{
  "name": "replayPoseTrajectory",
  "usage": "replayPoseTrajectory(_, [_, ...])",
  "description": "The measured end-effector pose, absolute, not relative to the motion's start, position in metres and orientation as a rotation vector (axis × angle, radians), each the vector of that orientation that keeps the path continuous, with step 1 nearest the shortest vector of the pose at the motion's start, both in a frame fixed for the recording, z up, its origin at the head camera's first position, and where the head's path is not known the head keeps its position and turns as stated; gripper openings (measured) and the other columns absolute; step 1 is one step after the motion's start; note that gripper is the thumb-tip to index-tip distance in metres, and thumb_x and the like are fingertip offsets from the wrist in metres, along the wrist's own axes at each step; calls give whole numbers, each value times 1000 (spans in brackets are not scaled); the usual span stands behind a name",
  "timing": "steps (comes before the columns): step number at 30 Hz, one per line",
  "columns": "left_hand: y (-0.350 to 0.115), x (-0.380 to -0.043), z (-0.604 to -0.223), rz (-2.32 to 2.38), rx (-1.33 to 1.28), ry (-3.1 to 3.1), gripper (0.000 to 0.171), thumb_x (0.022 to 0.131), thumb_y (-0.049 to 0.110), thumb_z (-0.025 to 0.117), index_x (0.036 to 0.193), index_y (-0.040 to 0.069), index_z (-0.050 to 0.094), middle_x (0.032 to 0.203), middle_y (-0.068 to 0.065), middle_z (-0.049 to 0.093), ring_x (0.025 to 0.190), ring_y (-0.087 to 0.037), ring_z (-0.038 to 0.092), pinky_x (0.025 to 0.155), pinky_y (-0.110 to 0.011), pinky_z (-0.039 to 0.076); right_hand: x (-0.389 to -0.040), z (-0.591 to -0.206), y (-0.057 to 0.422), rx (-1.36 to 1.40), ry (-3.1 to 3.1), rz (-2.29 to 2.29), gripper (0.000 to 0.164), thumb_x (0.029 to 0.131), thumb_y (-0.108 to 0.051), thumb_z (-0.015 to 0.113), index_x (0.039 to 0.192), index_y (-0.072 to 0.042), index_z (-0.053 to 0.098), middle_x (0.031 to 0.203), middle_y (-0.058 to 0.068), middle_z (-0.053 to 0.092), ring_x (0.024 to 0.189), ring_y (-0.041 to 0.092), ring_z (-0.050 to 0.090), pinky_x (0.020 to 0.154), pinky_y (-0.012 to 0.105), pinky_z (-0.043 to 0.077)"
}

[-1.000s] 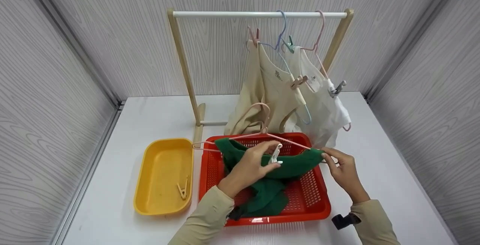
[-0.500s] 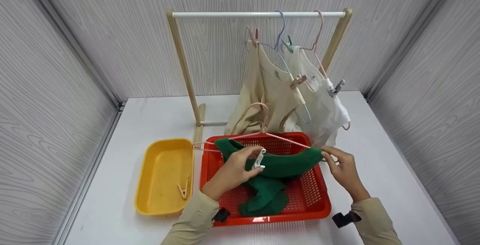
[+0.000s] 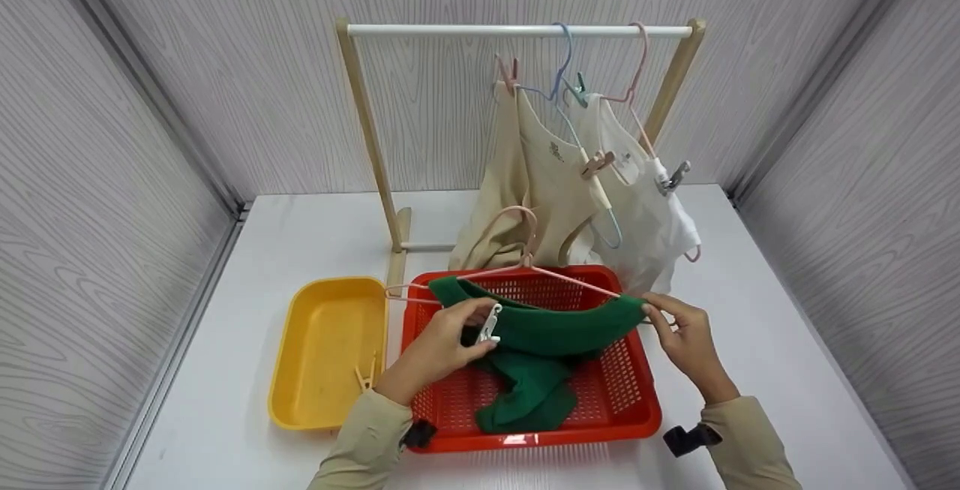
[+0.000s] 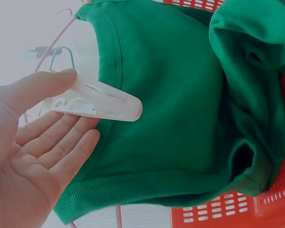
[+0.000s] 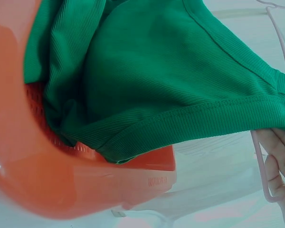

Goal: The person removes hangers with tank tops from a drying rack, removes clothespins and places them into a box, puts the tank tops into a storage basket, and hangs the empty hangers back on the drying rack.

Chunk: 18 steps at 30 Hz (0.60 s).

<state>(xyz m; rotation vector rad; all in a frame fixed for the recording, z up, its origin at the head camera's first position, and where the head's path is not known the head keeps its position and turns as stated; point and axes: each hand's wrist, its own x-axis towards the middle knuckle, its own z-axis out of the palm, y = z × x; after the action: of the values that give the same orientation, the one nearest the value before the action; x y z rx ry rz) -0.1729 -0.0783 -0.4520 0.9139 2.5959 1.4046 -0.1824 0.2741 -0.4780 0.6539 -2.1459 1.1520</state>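
A beige top (image 3: 551, 190) and a white top (image 3: 646, 212) already hang clipped from the far rail (image 3: 450, 29). The green top (image 3: 562, 331), on a pink hanger (image 3: 528, 260) over the near red basket (image 3: 570, 441), looks unclipped; that seems left to do. The left hand (image 3: 437, 345) pinches a white clip (image 3: 489, 325), other fingers extended; the right hand (image 3: 686, 340) pinches the green top's right shoulder.

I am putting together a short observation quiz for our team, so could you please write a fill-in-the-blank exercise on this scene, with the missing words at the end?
1. The clothespin in the left hand is ____ in colour.
2. The right hand pinches a ____ garment.
3. The tray to the left of the red basket is ____ in colour.
4. Exactly ____ hangers are hooked over the rod.

Missing words: white; green; yellow; two.
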Motion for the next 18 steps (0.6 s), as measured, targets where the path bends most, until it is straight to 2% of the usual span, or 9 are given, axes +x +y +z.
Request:
replayPoseTrajectory(4, [-84, -174, -455, 1415, 882, 2602, 48, 86, 8, 71, 128, -3, 52, 118, -19, 64, 107, -29, 64, 97, -41, 53, -183, -478, 275, 649, -2163, 1159, 24, 77, 22, 62, 96, 10, 70, 102, -13, 70, 100, -19, 59, 84, 0, 47])
replayPoseTrajectory(8, [-91, -174, -458, 1430, 844, 2607, 48, 85, 8, 71, 128, -2, 53, 117, -18, 65, 106, -29, 63, 97, -44, 52, -182, -479, 276, 638, -2172, 1156, 24, 78, 21, 61, 97, 9, 71, 103, -12, 70, 100, -18, 59, 85, 1, 47])
replayPoseTrajectory(10, [-95, -173, -459, 1429, 815, 2608, 48, 85, 8, 71, 129, -1, 53, 117, -18, 65, 106, -29, 63, 97, -44, 52, -182, -479, 276, 635, -2174, 1152, 23, 79, 21, 61, 97, 9, 71, 101, -6, 73, 100, -18, 59, 85, 1, 47])
replayPoseTrajectory(15, [-104, -171, -463, 1396, 753, 2613, 49, 85, 8, 71, 130, 2, 52, 119, -16, 65, 107, -27, 63, 97, -42, 53, -182, -478, 275, 636, -2174, 1144, 23, 78, 21, 61, 96, 10, 70, 91, 21, 74, 99, -19, 59, 82, 1, 48])
replayPoseTrajectory(18, [-109, -171, -465, 1379, 726, 2629, 50, 85, 8, 71, 130, 1, 52, 118, -15, 65, 106, -27, 64, 96, -40, 54, -182, -478, 275, 643, -2175, 1149, 23, 78, 22, 61, 96, 11, 70, 89, 28, 71, 99, -19, 59, 80, 1, 49])
